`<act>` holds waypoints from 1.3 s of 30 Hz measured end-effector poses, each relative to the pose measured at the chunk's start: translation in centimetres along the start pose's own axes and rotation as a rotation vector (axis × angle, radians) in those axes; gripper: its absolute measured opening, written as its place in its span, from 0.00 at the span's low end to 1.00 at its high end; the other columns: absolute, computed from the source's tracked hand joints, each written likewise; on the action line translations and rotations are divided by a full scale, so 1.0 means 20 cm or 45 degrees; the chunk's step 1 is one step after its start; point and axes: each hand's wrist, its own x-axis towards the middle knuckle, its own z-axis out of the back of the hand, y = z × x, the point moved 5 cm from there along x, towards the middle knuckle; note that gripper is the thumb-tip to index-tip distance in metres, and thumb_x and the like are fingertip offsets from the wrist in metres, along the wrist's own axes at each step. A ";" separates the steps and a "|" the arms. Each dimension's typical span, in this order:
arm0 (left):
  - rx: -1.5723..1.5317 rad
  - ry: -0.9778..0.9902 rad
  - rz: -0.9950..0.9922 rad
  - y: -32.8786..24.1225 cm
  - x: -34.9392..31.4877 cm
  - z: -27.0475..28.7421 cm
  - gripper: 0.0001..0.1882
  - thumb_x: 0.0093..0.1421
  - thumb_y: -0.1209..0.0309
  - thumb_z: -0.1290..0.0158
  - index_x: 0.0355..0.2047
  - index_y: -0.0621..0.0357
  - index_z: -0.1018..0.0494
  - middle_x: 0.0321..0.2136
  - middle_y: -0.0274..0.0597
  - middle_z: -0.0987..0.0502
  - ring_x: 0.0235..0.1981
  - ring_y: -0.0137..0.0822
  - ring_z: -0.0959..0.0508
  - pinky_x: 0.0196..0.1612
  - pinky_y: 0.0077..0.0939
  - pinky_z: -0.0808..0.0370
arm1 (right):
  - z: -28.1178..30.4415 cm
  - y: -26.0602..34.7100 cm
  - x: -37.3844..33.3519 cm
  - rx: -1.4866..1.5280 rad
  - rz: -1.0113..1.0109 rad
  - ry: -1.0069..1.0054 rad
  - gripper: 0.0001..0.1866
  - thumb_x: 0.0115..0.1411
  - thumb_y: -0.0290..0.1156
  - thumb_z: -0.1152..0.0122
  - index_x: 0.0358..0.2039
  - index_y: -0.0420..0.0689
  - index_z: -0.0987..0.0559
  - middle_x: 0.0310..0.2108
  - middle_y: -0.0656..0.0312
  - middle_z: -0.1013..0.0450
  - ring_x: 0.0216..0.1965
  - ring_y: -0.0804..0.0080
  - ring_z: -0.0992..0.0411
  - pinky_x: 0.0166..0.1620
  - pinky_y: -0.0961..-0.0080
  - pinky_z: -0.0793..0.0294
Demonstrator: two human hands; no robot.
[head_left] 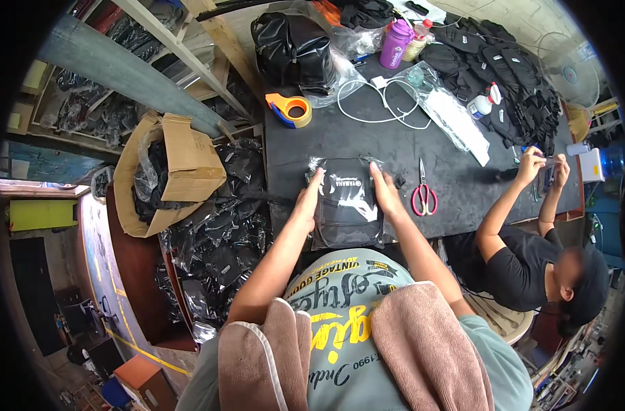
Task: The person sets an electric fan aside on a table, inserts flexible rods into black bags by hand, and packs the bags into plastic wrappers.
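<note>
- The fingers (314, 179) of the left hand (307, 200) lie stretched and flat along the left edge of a black pouch in a clear plastic bag (345, 202); those of the right hand (384, 192) lie spread on its right edge. Neither hand closes around it; both press on it from the sides.
- The bagged pouch lies flat at the near edge of the dark counter (394, 147), straight before the person. It bears a white print; glare on the plastic blurs its lower half.
- Red-handled scissors (423, 192) lie just right of the right hand, apart from it.
- Farther back: an orange tape dispenser (290, 109), a coiled white cable (381, 103), a purple bottle (396, 42), a white spray bottle (482, 103) and flat clear bags (456, 120).
- A heap of black goods (511, 75) covers the far right corner; single pieces cannot be told apart.
- Left of the counter, an open cardboard box (182, 164) and a pile of black items in shiny plastic (223, 240), partly hidden below the counter edge.
- On the right sits another person (531, 267), hands (542, 168) raised over something small, too small to make out.
</note>
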 end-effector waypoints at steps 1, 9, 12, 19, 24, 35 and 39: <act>0.045 -0.208 -0.059 0.05 0.05 0.05 0.62 0.55 0.28 0.42 0.69 0.73 0.41 0.70 0.63 0.39 0.67 0.48 0.30 0.65 0.44 0.29 | -0.08 0.01 0.00 0.111 -0.059 0.056 0.62 0.60 0.77 0.50 0.73 0.30 0.44 0.71 0.33 0.41 0.73 0.45 0.41 0.72 0.60 0.42; 0.784 -1.034 -0.216 0.07 0.02 0.08 0.57 0.56 0.25 0.48 0.65 0.66 0.34 0.63 0.63 0.32 0.67 0.59 0.33 0.68 0.50 0.36 | -0.19 -0.02 -0.02 -0.340 -0.011 -0.196 0.56 0.61 0.76 0.52 0.72 0.38 0.39 0.70 0.41 0.38 0.73 0.46 0.43 0.73 0.50 0.48; 0.860 -1.052 -0.266 0.08 0.04 0.09 0.54 0.57 0.25 0.48 0.62 0.66 0.32 0.61 0.63 0.31 0.64 0.59 0.31 0.67 0.51 0.35 | -0.21 -0.04 0.00 -0.397 0.031 -0.286 0.55 0.61 0.75 0.50 0.71 0.38 0.37 0.69 0.42 0.37 0.72 0.46 0.42 0.72 0.49 0.48; 0.968 -1.138 -0.355 0.10 0.11 0.12 0.47 0.59 0.29 0.47 0.55 0.64 0.32 0.54 0.61 0.28 0.60 0.59 0.29 0.62 0.53 0.33 | -0.21 -0.10 0.10 -0.375 0.064 -0.284 0.47 0.63 0.68 0.45 0.66 0.37 0.32 0.61 0.41 0.29 0.65 0.43 0.34 0.68 0.50 0.42; 1.034 -1.154 -0.520 0.14 0.13 0.13 0.41 0.60 0.35 0.42 0.53 0.62 0.32 0.50 0.56 0.26 0.56 0.59 0.28 0.57 0.57 0.32 | -0.22 -0.17 0.13 -0.275 0.172 -0.273 0.38 0.65 0.62 0.42 0.60 0.41 0.30 0.54 0.42 0.25 0.59 0.42 0.29 0.64 0.50 0.39; 1.106 -1.203 -0.568 0.17 0.16 0.13 0.40 0.58 0.36 0.42 0.54 0.59 0.32 0.51 0.51 0.27 0.58 0.57 0.29 0.56 0.58 0.34 | -0.22 -0.22 0.18 -0.376 0.355 -0.294 0.31 0.67 0.57 0.43 0.58 0.44 0.30 0.47 0.47 0.22 0.52 0.50 0.26 0.58 0.60 0.41; 1.130 -1.254 -0.549 0.16 0.16 0.12 0.40 0.59 0.34 0.43 0.53 0.57 0.32 0.52 0.51 0.27 0.58 0.56 0.29 0.56 0.59 0.35 | -0.21 -0.21 0.18 -0.400 0.320 -0.306 0.31 0.67 0.59 0.43 0.56 0.45 0.30 0.45 0.47 0.21 0.51 0.48 0.25 0.56 0.59 0.39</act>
